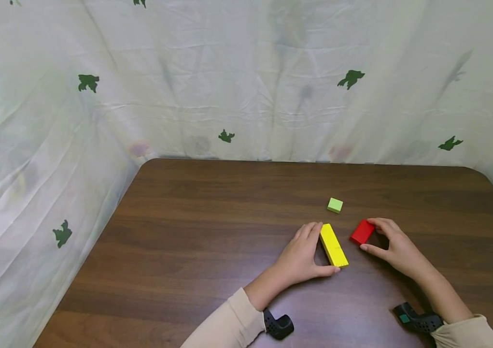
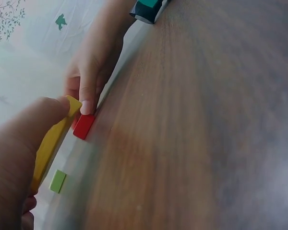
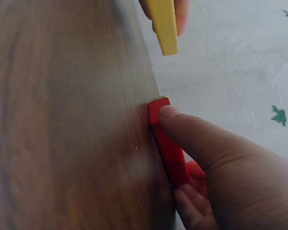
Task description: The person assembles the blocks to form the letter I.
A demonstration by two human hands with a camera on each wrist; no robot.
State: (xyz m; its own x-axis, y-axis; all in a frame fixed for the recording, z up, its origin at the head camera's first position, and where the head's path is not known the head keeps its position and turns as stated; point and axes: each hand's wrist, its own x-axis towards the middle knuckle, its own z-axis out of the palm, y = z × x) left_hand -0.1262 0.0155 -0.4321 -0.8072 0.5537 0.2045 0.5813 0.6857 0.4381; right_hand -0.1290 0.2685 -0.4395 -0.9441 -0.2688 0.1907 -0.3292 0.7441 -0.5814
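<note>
From the head view, you are sitting or standing at a dark wood-grain table (image 1: 176,241) with a pale cloth (image 1: 246,72) hanging behind it. Your left hand (image 1: 299,255) is grasping a long yellow block (image 1: 333,245) by its two ends, right of the table's centre. Your right hand (image 1: 400,249) is pinching a shorter red block (image 1: 362,232) between thumb and fingers, just to the right of the yellow one. A small light green block (image 1: 335,205) is lying apart, beyond both hands. The blocks are looking stiff, light and hard to damage, probably painted wood; smooth faces may be a little slippery, so the ends you are holding seem the sound places to grip. In the left wrist view, your left thumb is pressing one end of the yellow block, which appears to be tilting off the table; the picture's edge is cutting off most of that hand. In the right wrist view, your right thumb is covering part of the red block, which is hiding nearly all of the green one, while the yellow block's upper part is running out of frame. Whether the red block is touching the table, you cannot tell for certain.
</note>
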